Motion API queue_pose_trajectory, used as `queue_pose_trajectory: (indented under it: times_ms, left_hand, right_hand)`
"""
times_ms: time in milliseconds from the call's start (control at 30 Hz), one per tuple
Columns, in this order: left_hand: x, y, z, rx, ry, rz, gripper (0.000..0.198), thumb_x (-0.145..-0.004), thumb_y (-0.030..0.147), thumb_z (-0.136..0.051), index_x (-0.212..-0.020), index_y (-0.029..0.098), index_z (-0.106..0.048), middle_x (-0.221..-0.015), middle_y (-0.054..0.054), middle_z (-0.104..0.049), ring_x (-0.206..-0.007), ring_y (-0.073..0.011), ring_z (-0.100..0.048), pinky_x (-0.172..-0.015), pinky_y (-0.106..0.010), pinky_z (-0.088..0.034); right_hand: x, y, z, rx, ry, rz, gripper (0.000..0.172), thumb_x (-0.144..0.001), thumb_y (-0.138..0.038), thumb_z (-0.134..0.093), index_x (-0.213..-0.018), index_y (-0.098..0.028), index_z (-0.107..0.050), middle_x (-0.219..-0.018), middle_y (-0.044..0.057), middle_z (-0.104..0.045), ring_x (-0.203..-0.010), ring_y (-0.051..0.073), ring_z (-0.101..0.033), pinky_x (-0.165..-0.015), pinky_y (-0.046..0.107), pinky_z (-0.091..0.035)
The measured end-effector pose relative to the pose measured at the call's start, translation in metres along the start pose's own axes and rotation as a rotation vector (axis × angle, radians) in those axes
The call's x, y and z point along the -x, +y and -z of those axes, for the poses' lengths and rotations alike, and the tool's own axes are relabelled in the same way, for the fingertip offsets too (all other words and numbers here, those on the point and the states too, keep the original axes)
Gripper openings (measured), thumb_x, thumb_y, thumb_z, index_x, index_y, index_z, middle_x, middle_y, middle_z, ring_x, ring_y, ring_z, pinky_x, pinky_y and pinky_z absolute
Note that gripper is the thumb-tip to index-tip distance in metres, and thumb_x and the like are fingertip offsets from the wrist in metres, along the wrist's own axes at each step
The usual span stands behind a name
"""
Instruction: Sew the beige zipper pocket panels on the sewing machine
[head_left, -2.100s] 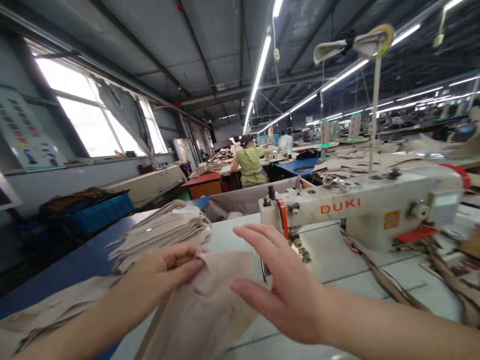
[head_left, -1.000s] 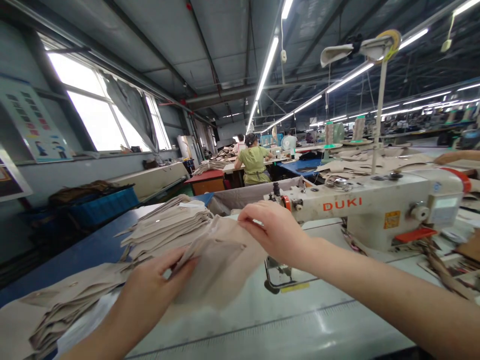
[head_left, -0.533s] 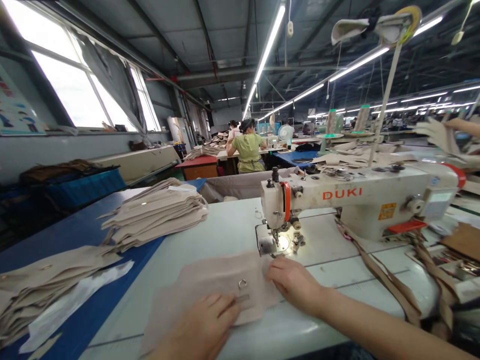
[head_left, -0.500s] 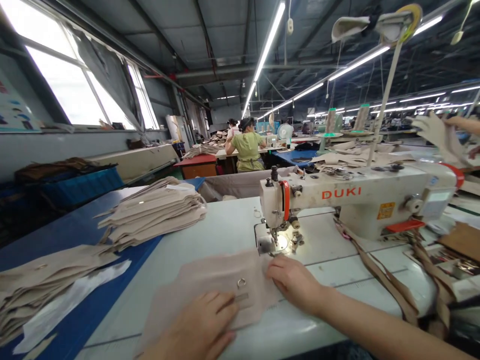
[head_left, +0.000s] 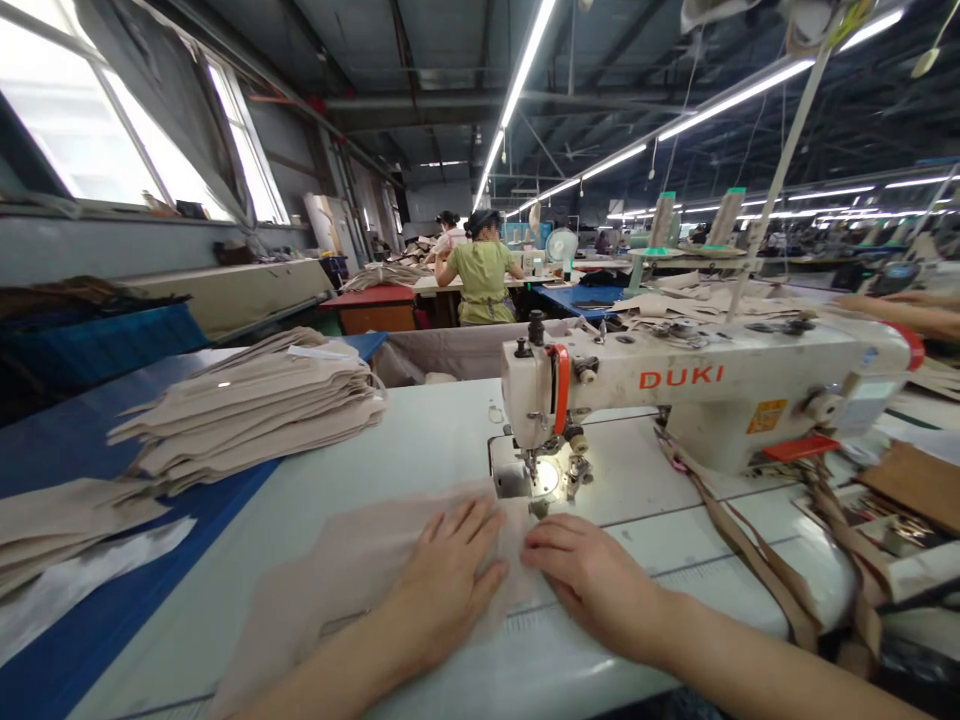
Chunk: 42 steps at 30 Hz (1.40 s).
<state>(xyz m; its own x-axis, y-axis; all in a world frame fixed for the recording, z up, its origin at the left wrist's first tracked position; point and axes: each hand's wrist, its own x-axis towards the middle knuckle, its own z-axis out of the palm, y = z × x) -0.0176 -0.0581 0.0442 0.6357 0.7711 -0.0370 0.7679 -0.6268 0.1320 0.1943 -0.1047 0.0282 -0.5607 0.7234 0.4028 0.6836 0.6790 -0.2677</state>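
A beige fabric piece (head_left: pixel 360 545), blurred by motion, lies on the machine table in front of the sewing machine (head_left: pixel 611 380). Flat on top of it rests my left hand (head_left: pixel 450 575), fingers outstretched and a little apart. My right hand (head_left: pixel 592 575) has its fingers bent and pressed together at the fabric's right edge, gripping it; the fingertips are partly hidden. Just beyond both hands, the presser foot and needle area (head_left: pixel 534 470) is lit by the machine's lamp. Part of a slot-like mark on the fabric shows beside my left wrist.
Stacked beige fabric panels (head_left: pixel 255 410) lie at the left on a blue surface (head_left: pixel 172 560), with more panels (head_left: pixel 67 520) nearer. Beige straps (head_left: pixel 739 535) hang across the table at right. A person in green (head_left: pixel 484 275) sits ahead; another person's arm (head_left: pixel 900 315) reaches in at far right.
My left hand has moved forward and right over the fabric, covering where the metal ring showed. The fabric has shifted left in view. My right hand stays at its edge; the camera has turned slightly.
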Motion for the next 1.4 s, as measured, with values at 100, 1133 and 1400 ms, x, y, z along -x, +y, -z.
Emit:
queue_pose_trajectory:
  times_ms: [100, 1133, 1400]
  left_hand:
    - [-0.006, -0.002, 0.000, -0.035, -0.001, 0.051, 0.053, -0.098, 0.037, -0.040, -0.150, 0.024, -0.040, -0.158, -0.011, -0.030, -0.146, -0.0322, -0.029, -0.114, -0.058, -0.027]
    - [0.142, -0.152, 0.049, -0.081, 0.475, 0.588, 0.036, -0.091, 0.036, -0.047, -0.112, 0.019, -0.071, -0.120, -0.009, -0.071, -0.114, -0.0268, -0.064, -0.104, -0.041, -0.047]
    - [0.198, -0.227, 0.065, -0.155, 0.350, 0.934, 0.030, -0.081, 0.029, -0.051, -0.091, 0.013, -0.075, -0.102, -0.017, -0.074, -0.098, -0.0338, -0.070, -0.089, -0.041, -0.052]
  right_hand:
    - [0.008, -0.006, 0.002, -0.053, -0.017, 0.021, 0.027, -0.096, -0.015, -0.050, -0.117, -0.018, -0.067, -0.121, 0.010, -0.068, -0.116, 0.021, -0.058, -0.106, 0.034, -0.044]
    - [0.002, 0.025, -0.005, 0.103, 0.280, 0.262, 0.025, -0.098, -0.027, -0.051, -0.101, -0.023, -0.075, -0.104, 0.006, -0.076, -0.091, 0.019, -0.074, -0.082, 0.025, -0.061]
    - [0.001, 0.023, -0.004, 0.094, 0.248, 0.225, 0.028, -0.098, -0.035, -0.051, -0.097, -0.025, -0.077, -0.102, 0.005, -0.077, -0.089, 0.019, -0.075, -0.081, 0.022, -0.061]
